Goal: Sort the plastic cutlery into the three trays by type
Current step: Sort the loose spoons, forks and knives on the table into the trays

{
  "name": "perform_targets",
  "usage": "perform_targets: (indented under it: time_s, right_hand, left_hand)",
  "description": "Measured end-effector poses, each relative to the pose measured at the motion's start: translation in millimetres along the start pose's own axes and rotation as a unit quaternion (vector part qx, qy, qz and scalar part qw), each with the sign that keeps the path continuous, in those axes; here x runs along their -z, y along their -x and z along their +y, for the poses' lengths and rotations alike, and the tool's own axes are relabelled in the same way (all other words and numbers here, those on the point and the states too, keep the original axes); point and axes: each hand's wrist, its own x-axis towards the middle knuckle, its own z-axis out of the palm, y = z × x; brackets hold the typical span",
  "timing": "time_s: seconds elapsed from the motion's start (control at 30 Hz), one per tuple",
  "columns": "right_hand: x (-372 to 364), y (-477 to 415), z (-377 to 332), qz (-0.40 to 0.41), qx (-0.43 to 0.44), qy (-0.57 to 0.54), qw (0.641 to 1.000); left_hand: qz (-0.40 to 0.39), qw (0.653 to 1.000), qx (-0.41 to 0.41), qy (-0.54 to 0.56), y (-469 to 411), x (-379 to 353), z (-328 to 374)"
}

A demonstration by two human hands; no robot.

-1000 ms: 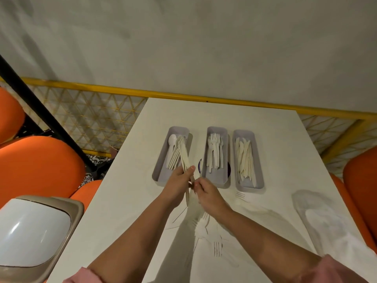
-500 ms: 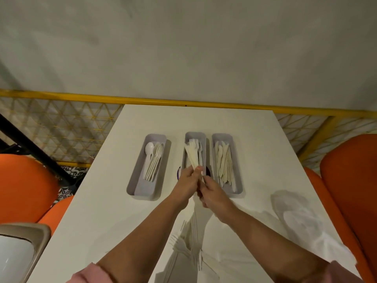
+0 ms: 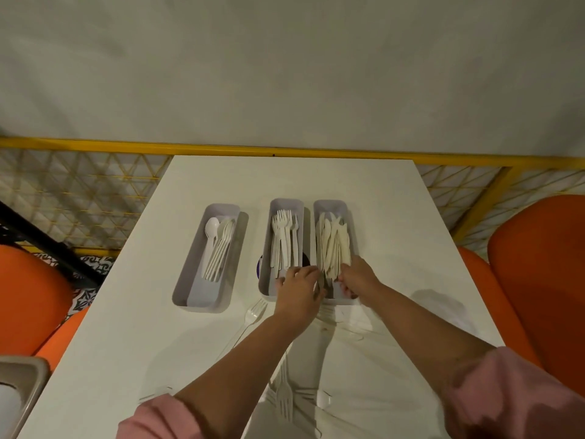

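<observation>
Three grey trays stand side by side on the white table. The left tray (image 3: 190,289) holds spoons (image 3: 218,248), the middle tray (image 3: 265,286) holds forks (image 3: 283,239), and the right tray (image 3: 351,223) holds knives (image 3: 332,245). My right hand (image 3: 356,278) grips the near ends of the knife bundle inside the right tray. My left hand (image 3: 299,289) sits over the wall between the middle and right trays, its fingers curled against the bundle's left side. A loose fork (image 3: 253,315) lies just in front of the middle tray. Several more loose forks (image 3: 285,399) lie near the table's front edge.
Orange seats flank the table on the left (image 3: 28,296) and the right (image 3: 538,274). A yellow railing (image 3: 285,151) with mesh runs behind the far edge. A beige bin lid (image 3: 19,384) shows at the lower left. A clear plastic bag (image 3: 443,308) lies right of the trays.
Both hands have moved right with a bundle of cutlery, from over the spoon tray, past the fork tray, down into the knife tray. The view has shifted right and lower.
</observation>
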Motion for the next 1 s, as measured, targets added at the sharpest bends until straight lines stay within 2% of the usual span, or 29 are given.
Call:
perform_targets:
  time_s: [0.3,0.4,0.53,0.67,0.83,0.93,1.0]
  right_hand:
    - [1,2,-16,-0.026,-0.007,0.069,0.997]
    - [0,-1,-16,-0.024,0.023,0.085,0.996]
    - [0,6,-20,-0.041,0.052,0.165,0.984]
    - [-3,12,-23,-0.033,0.11,0.208,0.971]
    - [-10,26,-24,-0.021,0.236,0.208,0.949]
    - [-17,45,-22,-0.068,0.302,0.183,0.933]
    - [-23,55,-16,-0.114,0.313,0.163,0.929]
  left_hand:
    - [-0.019,0.999,-0.012,-0.035,-4,-11,3]
    - [-0.032,0.999,-0.01,-0.037,-4,-12,1]
    - [-0.026,0.999,-0.018,-0.012,-2,-12,-1]
    - [0.057,0.996,-0.045,0.043,3,-7,-9]
    - [0.199,0.97,-0.048,0.134,17,7,-35]
    - [0.244,0.951,-0.025,0.187,31,15,-60]
    - [0.249,0.944,0.014,0.217,43,19,-77]
